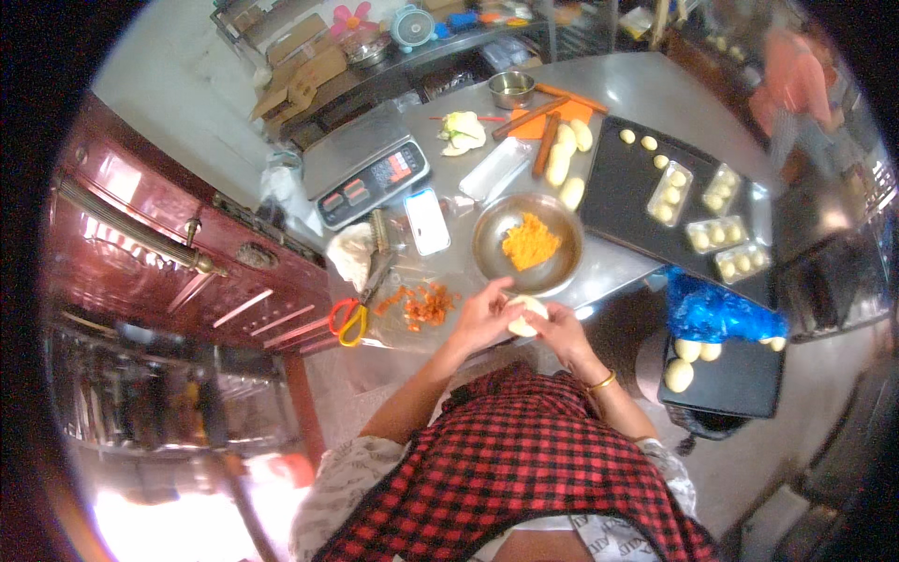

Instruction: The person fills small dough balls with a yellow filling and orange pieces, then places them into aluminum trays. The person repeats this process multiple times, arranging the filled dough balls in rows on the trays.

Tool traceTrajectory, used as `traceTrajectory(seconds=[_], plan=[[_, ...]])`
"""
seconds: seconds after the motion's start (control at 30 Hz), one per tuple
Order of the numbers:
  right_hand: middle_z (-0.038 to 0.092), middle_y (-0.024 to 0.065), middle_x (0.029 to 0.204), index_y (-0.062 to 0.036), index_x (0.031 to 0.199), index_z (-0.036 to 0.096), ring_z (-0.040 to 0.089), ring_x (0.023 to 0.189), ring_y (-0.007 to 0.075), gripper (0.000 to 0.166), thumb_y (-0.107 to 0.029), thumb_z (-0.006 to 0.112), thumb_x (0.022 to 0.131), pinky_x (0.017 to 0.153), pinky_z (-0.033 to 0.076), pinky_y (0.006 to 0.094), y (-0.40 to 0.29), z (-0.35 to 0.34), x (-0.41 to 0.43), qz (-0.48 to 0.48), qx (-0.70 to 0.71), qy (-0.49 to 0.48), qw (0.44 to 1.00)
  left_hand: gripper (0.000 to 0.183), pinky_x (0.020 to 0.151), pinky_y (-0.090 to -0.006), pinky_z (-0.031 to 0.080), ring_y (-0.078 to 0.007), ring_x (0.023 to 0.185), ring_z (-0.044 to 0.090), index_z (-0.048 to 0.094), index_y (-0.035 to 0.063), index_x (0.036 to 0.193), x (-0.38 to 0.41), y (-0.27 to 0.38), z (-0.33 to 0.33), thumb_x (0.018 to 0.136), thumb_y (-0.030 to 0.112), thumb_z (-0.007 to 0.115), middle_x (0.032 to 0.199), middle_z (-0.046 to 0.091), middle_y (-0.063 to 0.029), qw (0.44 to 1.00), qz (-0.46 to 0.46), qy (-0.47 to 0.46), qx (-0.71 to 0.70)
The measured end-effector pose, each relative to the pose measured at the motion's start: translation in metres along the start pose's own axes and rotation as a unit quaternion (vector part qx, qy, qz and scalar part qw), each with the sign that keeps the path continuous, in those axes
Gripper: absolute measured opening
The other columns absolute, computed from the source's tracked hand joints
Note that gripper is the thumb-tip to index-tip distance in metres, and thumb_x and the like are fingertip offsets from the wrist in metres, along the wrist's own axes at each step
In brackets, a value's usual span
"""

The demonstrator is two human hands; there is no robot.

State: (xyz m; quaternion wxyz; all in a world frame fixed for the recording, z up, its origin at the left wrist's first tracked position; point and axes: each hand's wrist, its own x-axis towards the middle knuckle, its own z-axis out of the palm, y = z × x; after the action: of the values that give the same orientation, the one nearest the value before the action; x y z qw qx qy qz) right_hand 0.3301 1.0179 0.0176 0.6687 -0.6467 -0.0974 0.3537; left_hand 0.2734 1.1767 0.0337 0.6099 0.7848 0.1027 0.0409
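A pale piece of dough (527, 317) is held between my two hands at the table's front edge. My left hand (486, 312) grips its left side, with the index finger raised toward the bowl. On its right side, the fingers and thumb of my right hand (562, 330) pinch the dough. Just beyond them stands a steel bowl (484, 253) with an orange, crumbly filling (532, 242) inside. Reddish-brown chopped bits (427, 306) lie on the table to the left of my left hand, beside scissors (349, 321) with red and yellow handles.
A digital scale (372, 175) and a phone (427, 221) are at the left. Dough pieces (560, 163) and wooden rolling pins (546, 144) lie behind the bowl. A black tray (618, 190) at right bears small dough balls and clear plastic packs. Another person (797, 84) is at far right.
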Motion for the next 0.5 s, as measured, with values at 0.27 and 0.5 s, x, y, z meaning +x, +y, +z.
traceTrajectory(seconds=[0.27,0.5], plan=[[0.061,0.0027,0.087,-0.0025,0.096,0.056,0.057,0.073,0.0088,0.021,-0.02,0.059,0.084,0.066,0.047,0.0212,0.011,0.053,0.013,0.041,0.22,0.007,0.975,0.016,0.062,-0.0231,0.046,-0.0072,0.07,0.054,0.059,0.0013,0.092,0.004,-0.019,-0.047,0.084,0.015,0.057,0.077,0.058,0.0,0.997,-0.03,-0.069,-0.01],[0.063,0.008,0.093,0.0025,0.106,0.055,0.06,0.08,0.0134,0.028,-0.015,0.057,0.084,0.068,0.049,0.0233,-0.009,0.029,0.012,0.014,0.184,0.128,0.974,0.018,0.053,-0.0297,0.047,-0.0192,0.057,0.058,0.062,0.0074,0.095,0.034,-0.067,-0.153,0.083,0.019,0.055,0.075,0.062,-0.0089,0.979,-0.022,0.115,0.166]])
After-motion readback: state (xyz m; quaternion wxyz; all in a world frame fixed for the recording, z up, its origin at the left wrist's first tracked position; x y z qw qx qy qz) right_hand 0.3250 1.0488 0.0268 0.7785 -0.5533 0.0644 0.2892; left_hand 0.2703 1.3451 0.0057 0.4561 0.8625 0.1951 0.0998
